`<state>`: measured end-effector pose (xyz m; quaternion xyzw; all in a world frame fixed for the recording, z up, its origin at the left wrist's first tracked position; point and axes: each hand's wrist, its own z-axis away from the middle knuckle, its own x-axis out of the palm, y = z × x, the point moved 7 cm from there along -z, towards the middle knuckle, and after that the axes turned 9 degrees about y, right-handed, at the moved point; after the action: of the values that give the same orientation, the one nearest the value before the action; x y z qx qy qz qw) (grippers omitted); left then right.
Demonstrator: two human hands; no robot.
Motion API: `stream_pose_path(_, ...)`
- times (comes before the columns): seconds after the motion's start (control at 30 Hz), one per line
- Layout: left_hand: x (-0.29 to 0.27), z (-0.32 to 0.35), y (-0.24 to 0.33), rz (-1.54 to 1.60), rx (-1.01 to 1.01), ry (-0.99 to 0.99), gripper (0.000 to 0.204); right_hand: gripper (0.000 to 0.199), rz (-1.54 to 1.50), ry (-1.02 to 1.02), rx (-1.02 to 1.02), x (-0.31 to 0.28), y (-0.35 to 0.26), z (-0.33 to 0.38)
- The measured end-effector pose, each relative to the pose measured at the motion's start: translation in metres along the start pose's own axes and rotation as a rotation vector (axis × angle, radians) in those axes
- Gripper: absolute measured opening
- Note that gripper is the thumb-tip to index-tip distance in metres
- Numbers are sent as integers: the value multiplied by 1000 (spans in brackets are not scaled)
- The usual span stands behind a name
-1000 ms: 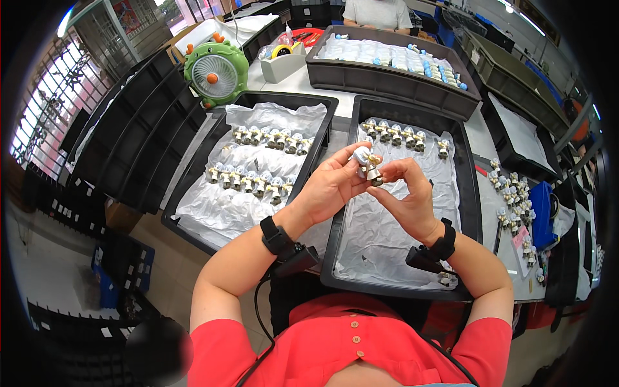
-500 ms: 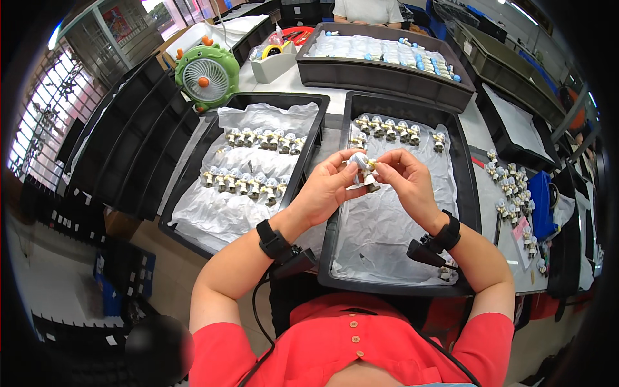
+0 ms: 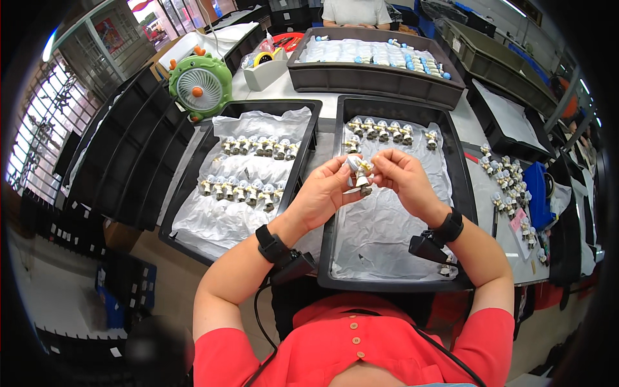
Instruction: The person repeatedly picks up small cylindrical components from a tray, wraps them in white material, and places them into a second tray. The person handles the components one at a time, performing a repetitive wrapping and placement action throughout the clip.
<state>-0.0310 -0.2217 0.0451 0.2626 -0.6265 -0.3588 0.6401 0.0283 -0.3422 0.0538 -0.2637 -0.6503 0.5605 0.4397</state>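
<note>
A small white figurine [image 3: 363,183] with a pale grey-blue head and gold trim is held upright over the right tray [image 3: 327,248]. My left hand [image 3: 322,193] grips it from the left, thumb and fingers closed around its side. With thumb and forefinger pinched together, my right hand [image 3: 409,180] is at the gold part on the figurine's upper right; the fingertips hide the exact contact. Beyond my hands, a row of similar figurines [image 3: 383,131] stands on the right tray's white paper lining [image 3: 393,232]. Another figurine [image 3: 431,139] stands apart at its right.
The left tray [image 3: 303,145] holds two rows of figurines [image 3: 242,191] on crumpled paper. Loose figurines [image 3: 506,177] cluster on the table at right beside a blue bin [image 3: 536,193]. Behind are a green fan [image 3: 205,84], a tape dispenser [image 3: 265,74] and a large grey crate [image 3: 377,80]. A person [image 3: 356,11] sits beyond.
The figurine has turned between my hands, with its body and feet now showing more upright. My right fingers have shifted slightly at its upper right side. The view has tilted a little.
</note>
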Motion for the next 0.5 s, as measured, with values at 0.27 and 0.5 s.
stream_pose_path(0.27,2,5,3,-17,9,10,38,25,273,-47,-122,-56,-107,4)
stream_pose_path(0.5,18,7,-5,-66,-46,-15,36,22,1289,492,-109,-292,-97,57)
